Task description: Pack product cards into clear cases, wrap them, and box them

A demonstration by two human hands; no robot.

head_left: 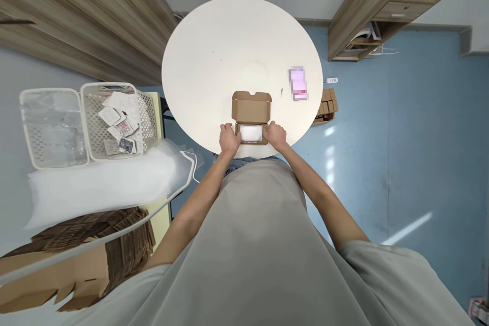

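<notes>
A small brown cardboard box (251,108) lies near the front edge of the round white table (214,30), its lid raised and tipped away from me. Inside it rests a white wrapped packet (251,133), whose contents are hidden. My left hand (229,138) grips the box's left side wall, fingers bent around it. On the opposite side, my right hand (275,135) holds the right wall, its fingertips by the packet's right end.
A blurred pink-purple item (298,83) lies on the table's right. To the left stand a white basket (86,127) of packets, a clear-lined basket (25,127), a roll of white wrap (103,178) and flattened cartons (130,244). Small brown boxes (328,102) sit right of the table.
</notes>
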